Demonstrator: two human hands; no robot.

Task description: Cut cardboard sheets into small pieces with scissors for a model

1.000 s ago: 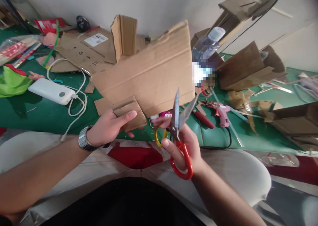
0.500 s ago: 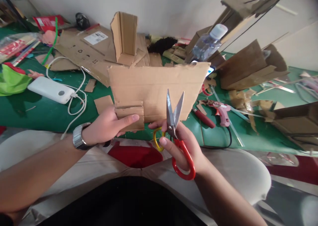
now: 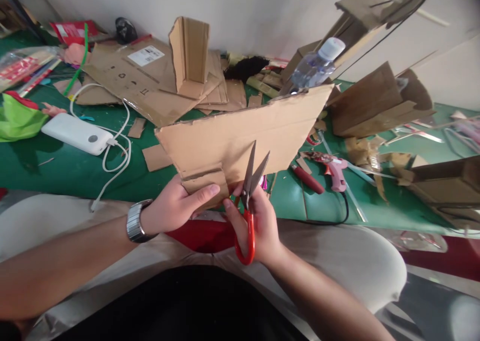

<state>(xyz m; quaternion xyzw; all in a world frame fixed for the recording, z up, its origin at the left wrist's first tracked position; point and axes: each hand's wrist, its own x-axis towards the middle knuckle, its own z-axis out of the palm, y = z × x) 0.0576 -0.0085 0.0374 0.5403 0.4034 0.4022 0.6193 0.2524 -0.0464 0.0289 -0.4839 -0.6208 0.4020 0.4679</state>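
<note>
My left hand (image 3: 176, 208) grips the lower corner of a large brown cardboard sheet (image 3: 247, 133), thumb pressed on a small folded flap. The sheet is held up above my lap, tilted up to the right. My right hand (image 3: 258, 221) is closed round red-handled scissors (image 3: 249, 201). Their blades are parted and point up against the sheet's lower edge, just right of my left thumb.
A green table (image 3: 56, 166) carries a white power bank (image 3: 77, 134) with a white cable, flattened cardboard boxes (image 3: 150, 76), a water bottle (image 3: 313, 66), a pink glue gun (image 3: 333, 168) and cardboard constructions (image 3: 378, 101) at the right. Scraps lie all around.
The cardboard sheet has swung down and tilted up to the right. My right hand brought the scissors left and nearer, up to the sheet's lower edge beside my left thumb.
</note>
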